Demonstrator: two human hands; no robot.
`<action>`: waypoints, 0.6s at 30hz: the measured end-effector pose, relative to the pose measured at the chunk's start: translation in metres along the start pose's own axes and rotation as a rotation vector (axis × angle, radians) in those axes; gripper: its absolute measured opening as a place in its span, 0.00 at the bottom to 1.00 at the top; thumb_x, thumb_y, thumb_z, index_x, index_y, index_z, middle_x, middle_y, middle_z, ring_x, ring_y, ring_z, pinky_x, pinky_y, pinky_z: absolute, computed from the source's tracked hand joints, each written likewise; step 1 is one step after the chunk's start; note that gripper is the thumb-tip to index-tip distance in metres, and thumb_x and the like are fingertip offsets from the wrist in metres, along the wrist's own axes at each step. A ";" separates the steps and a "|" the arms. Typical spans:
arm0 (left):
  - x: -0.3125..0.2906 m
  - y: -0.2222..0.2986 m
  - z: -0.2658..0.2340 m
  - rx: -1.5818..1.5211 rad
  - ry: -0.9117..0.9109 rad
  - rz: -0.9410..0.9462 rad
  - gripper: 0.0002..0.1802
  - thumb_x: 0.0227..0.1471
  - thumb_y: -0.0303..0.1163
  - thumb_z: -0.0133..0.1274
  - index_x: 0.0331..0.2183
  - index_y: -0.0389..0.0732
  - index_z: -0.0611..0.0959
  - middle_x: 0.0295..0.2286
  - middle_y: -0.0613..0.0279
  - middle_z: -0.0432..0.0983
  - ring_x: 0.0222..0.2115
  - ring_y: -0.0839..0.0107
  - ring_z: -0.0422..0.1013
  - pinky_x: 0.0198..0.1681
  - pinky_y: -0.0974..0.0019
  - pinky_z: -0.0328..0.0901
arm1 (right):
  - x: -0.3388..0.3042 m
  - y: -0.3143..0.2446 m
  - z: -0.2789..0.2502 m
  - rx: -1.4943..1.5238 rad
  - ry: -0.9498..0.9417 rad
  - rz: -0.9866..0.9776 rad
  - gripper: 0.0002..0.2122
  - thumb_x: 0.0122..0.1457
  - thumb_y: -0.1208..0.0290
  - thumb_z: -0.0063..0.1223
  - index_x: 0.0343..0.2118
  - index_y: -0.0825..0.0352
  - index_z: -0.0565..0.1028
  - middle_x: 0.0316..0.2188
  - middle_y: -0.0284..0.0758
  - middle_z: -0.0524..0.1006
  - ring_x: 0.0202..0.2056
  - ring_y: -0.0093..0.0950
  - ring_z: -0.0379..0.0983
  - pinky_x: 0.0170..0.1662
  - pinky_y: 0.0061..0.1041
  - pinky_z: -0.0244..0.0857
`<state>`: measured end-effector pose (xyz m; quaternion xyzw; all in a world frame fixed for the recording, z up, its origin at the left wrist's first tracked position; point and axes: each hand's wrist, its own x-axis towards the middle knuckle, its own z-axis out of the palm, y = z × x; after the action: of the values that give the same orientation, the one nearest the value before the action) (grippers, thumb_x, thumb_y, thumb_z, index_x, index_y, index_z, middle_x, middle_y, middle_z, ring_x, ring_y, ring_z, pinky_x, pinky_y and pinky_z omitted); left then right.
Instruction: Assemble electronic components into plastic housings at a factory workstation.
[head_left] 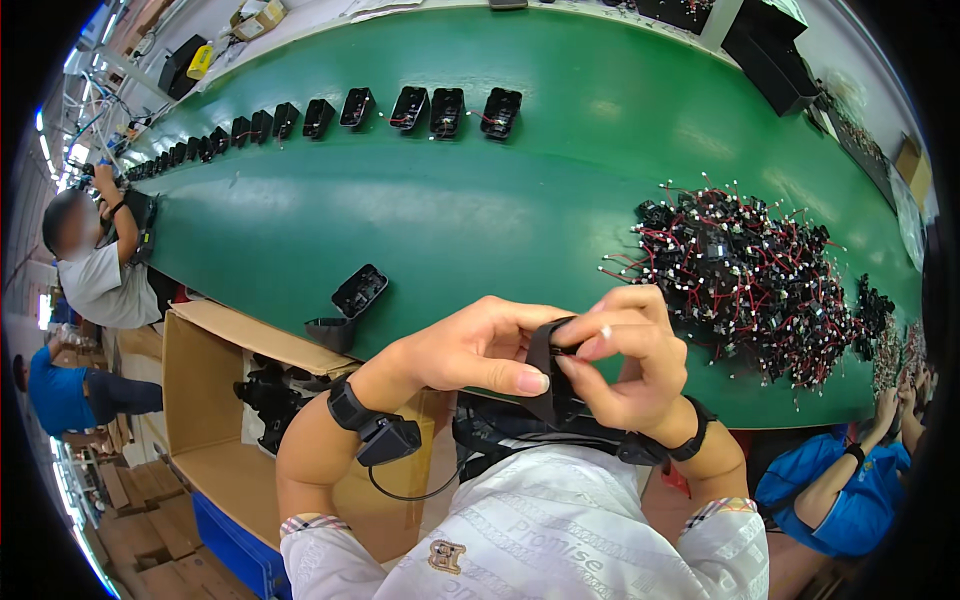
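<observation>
In front of my body, over the near table edge, my left hand holds a black plastic housing, thumb on its near side and fingers behind it. My right hand is closed, thumb and fingertips pinched at the housing's right side. Something small and dark shows between those fingertips, but its kind is hidden. A big pile of small black parts with red and black wires and white connectors lies on the table to the right. Left of my hands, an open black housing rests near another dark housing at the table edge.
A row of open black housings runs along the green table toward the far left. An open cardboard box with black parts stands at left, above a blue crate. Co-workers sit at the left and right.
</observation>
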<state>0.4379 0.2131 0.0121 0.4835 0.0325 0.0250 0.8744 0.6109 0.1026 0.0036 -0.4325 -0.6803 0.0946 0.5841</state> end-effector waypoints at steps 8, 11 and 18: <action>0.000 -0.001 0.001 -0.126 -0.055 0.000 0.26 0.50 0.31 0.56 0.49 0.29 0.71 0.42 0.55 0.73 0.44 0.70 0.70 0.50 0.67 0.63 | 0.013 0.001 -0.017 0.083 -0.294 0.056 0.24 0.37 0.63 0.66 0.40 0.66 0.74 0.50 0.46 0.67 0.49 0.40 0.64 0.45 0.33 0.62; 0.000 0.001 0.003 -0.211 0.030 -0.010 0.24 0.50 0.30 0.57 0.48 0.29 0.72 0.42 0.55 0.74 0.43 0.69 0.71 0.50 0.66 0.63 | 0.020 -0.008 -0.021 0.199 -0.370 0.182 0.25 0.36 0.62 0.68 0.40 0.66 0.74 0.50 0.45 0.67 0.49 0.41 0.64 0.46 0.35 0.63; 0.003 0.006 0.016 0.121 0.336 0.030 0.19 0.53 0.32 0.56 0.44 0.32 0.76 0.38 0.59 0.76 0.38 0.76 0.72 0.42 0.70 0.68 | 0.020 0.008 -0.018 0.316 -0.309 0.295 0.23 0.36 0.71 0.70 0.38 0.68 0.74 0.50 0.46 0.70 0.48 0.39 0.69 0.48 0.33 0.65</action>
<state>0.4427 0.2025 0.0254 0.5247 0.1725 0.1166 0.8254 0.6318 0.1146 0.0183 -0.4108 -0.6677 0.3489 0.5135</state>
